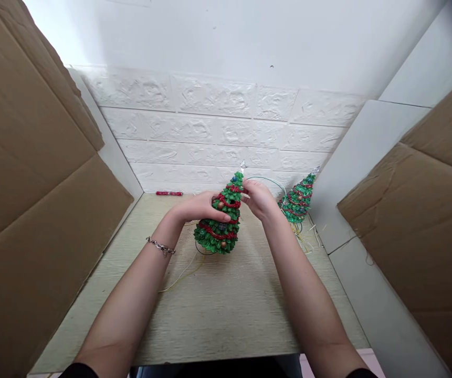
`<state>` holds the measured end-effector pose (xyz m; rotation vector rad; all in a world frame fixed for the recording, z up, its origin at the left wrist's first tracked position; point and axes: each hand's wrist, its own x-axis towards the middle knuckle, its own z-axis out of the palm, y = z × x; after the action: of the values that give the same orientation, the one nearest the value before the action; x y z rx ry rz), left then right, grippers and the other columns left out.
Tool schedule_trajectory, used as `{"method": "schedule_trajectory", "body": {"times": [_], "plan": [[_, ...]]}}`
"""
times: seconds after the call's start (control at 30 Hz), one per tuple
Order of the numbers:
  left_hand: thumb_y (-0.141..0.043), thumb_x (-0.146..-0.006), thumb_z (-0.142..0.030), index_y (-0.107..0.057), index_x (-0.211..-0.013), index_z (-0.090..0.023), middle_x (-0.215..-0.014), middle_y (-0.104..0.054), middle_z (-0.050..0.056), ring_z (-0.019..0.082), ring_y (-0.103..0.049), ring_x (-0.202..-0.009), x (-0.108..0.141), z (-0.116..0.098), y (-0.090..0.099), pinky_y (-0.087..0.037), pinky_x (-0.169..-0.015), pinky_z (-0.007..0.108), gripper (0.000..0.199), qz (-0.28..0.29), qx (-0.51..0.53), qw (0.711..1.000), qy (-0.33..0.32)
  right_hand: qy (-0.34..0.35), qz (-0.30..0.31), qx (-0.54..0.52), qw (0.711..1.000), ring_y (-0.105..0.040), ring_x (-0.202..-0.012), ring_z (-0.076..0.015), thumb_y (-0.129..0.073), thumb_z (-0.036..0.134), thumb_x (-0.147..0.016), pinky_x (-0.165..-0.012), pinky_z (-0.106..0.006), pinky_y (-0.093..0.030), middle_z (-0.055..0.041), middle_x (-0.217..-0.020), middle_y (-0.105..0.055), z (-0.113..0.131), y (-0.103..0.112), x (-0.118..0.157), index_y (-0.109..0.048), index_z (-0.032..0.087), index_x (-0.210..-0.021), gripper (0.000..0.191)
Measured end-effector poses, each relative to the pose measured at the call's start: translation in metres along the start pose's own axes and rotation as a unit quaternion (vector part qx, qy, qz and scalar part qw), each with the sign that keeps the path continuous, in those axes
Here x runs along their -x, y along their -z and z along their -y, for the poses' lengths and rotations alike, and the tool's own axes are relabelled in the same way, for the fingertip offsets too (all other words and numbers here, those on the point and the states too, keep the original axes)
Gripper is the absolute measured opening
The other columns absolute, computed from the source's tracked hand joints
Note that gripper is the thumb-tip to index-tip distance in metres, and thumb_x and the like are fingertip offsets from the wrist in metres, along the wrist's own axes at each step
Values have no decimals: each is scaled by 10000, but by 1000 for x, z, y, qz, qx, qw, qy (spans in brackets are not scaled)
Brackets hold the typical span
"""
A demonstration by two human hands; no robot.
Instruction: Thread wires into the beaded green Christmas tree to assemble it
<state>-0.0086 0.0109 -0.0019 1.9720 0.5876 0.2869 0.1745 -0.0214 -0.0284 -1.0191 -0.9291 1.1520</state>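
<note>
Head view: both bare forearms reach forward over the pale wood-grain table (218, 315), angled inward so that the hands meet at a green molded Christmas tree (218, 233) with red garlands, small round ornaments and a clear star (243, 166) on top. The left hand (200, 206), a silver chain bracelet (160, 245) on its wrist, holds the tree from its left side, thumb laid across the front. The right hand (260, 199) is bent at the tree's upper right side, its fingertips partly hidden; whether they grip cannot be told. The tree leans rightward at the table's middle. A second glittery green tree (298, 199) stands to the right, with thin yellow and white wires (302, 242) beside its base. Brown cardboard panels (32, 157) flank the table.
</note>
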Motion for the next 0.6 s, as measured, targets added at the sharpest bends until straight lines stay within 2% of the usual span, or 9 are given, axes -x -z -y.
{"method": "schedule_trajectory", "body": {"times": [0.13,0.23,0.4,0.5,0.6], "plan": [[-767,-602,-387,-631,-980,-155,-1016,-688,72,259,-644,-947,2,-4,-3,-512,-800,355,463,8,2,1000,15,-22,-6,-27,999,-585,-865,-138,-521,251,-933,-676,-176,-457,-43,-943,-613,9,-1,4,-550,152,-876,118],[-769,-605,-388,-628,-943,-156,-977,-693,63,240,-649,-902,3,-6,-3,-510,-767,331,434,23,-13,1000,14,-7,-33,-30,999,-611,-809,-128,-445,240,-999,-710,-192,-478,-52,-951,-627,22,4,8,-561,150,-922,166],[-771,-616,-363,-635,-933,-176,-963,-696,42,228,-649,-890,5,-5,3,-508,-750,313,392,37,-25,999,12,76,-109,-52,990,-633,-835,-154,-343,262,-1035,-763,-249,-512,-81,-1005,-629,41,31,11,-541,154,-1009,228],[-772,-624,-367,-632,-912,-183,-940,-697,38,234,-655,-875,9,-4,10,-516,-735,318,370,26,-17,999,22,147,-142,-69,976,-633,-851,-160,-323,321,-1046,-774,-260,-520,-91,-1012,-612,46,49,8,-539,156,-1048,272],[-781,-616,-372,-641,-918,-177,-946,-699,54,252,-659,-878,15,-1,18,-528,-735,337,386,-2,-9,999,32,215,-150,-91,961,-620,-758,-130,-337,371,-1050,-745,-234,-520,-40,-841,-572,49,56,7,-534,172,-1032,280]]}}
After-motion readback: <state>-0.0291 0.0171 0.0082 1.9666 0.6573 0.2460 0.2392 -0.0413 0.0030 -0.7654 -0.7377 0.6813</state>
